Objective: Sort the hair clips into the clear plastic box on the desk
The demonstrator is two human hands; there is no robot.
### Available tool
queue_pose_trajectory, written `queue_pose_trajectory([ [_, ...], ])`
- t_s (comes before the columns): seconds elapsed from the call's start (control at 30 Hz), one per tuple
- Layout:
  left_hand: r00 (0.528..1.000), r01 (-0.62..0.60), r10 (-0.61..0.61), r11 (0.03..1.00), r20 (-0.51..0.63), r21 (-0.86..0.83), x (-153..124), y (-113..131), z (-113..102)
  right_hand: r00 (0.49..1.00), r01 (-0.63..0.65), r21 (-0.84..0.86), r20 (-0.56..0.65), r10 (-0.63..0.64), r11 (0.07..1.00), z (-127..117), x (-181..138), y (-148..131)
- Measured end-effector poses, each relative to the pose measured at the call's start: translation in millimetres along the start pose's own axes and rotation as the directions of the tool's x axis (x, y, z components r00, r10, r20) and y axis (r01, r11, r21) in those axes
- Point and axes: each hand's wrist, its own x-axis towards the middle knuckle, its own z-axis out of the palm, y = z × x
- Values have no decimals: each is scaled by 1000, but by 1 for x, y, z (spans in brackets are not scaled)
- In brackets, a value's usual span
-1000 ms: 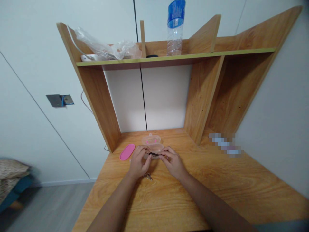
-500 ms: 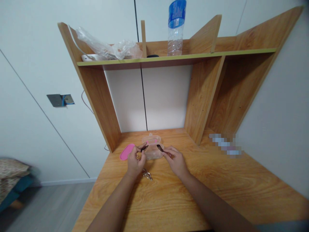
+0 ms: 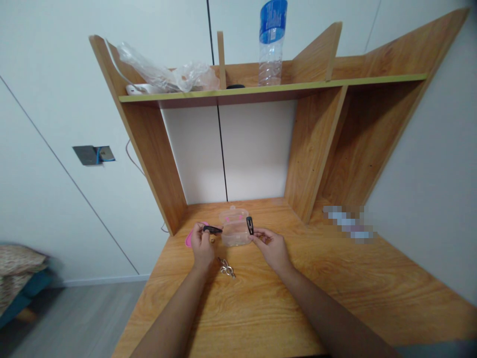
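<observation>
Even, soft indoor light, no glare. Wide-angle bend at frame edges. Faint shadows under shelf point(image 3: 272, 89). Pixelated patch at right; lower-left corner blurry.

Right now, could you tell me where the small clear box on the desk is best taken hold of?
Probably across its short sides, coming from above: the clear box sits low and open on the desk, its lid tilted up behind. The left hand and right hand, each holding a black hair clip, flank it.

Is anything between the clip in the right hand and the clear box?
Nothing visible. The right hand holds a black clip right at the edge of the clear box, which is open, with no object between them. The left hand holds another clip on the box's far side.
</observation>
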Motion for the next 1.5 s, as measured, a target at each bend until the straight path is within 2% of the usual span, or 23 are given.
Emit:
queue_pose_trajectory([
  [0.2,993,111,-114,990,-29,-93,9,-5,-1,1000,-17,15,4,16,1000,0,0,2],
  [0.37,991,131,-132,989,-11,-70,6,-3,4,1000,-13,56,13,12,998,1,0,-1],
  [0.67,992,6,-11,999,123,35,-6,2,12,999,-5,78,55,0,997,2,-1,0],
  [0.9,962,-84,46,988,269,131,-9,6,15,999,-19,80,34,17,997,2,0,1],
  [1.07,960,-135,78,970,268,201,-5,2,12,1000,-22,113,22,20,993,3,0,0],
  [1.5,957,-141,50,940,286,309,-8,1,11,1000,-26,142,13,24,990,3,0,-4],
])
